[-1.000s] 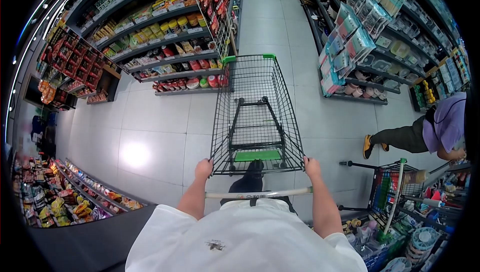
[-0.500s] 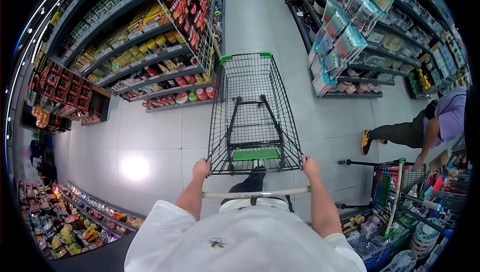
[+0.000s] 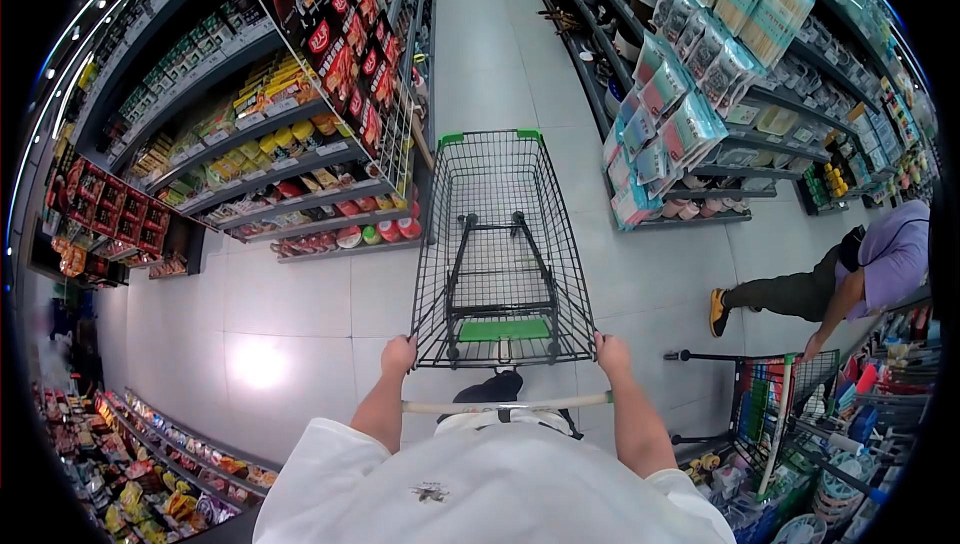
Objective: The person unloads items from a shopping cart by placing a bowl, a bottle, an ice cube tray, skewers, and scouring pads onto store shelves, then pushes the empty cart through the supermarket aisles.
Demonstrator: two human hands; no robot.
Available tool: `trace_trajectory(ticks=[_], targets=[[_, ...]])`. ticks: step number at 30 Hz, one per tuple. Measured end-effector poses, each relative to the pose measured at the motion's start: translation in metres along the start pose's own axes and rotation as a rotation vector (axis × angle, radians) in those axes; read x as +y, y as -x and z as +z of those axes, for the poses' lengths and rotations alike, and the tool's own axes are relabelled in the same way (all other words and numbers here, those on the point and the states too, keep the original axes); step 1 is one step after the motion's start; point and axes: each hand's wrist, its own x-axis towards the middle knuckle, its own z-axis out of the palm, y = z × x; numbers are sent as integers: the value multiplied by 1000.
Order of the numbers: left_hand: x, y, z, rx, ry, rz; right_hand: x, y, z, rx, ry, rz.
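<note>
An empty black wire shopping cart (image 3: 505, 244) with green front corners stands in front of me. My left hand (image 3: 398, 355) is closed on the near left corner of its basket. On the near right corner, my right hand (image 3: 611, 355) is closed in the same way. The pale push bar (image 3: 508, 406) runs between my forearms, close to my body, and neither hand is on it. A green panel (image 3: 503, 330) shows at the near end of the cart. My fingertips are partly hidden by the cart's rim.
Shelves of packaged food (image 3: 270, 134) rise at the left, and a rack of hanging packs (image 3: 670, 124) at the right. Between them runs an aisle floor (image 3: 487, 54). At the right a person in purple (image 3: 893, 254) touches another cart (image 3: 785, 394). Snack shelves (image 3: 180, 454) lie lower left.
The shelves on both sides have shifted left in view, and the cart faces the aisle more squarely. The other person has reached down to the second cart. Both my hands keep their hold.
</note>
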Motion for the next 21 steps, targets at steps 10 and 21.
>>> trace_trajectory(ticks=[10,21], targets=[[33,-36,-15,1,1,-6,-4,-52,2,7,-48,27],[56,-53,-20,-13,-10,-12,-5,-82,-10,-41,-46,77]])
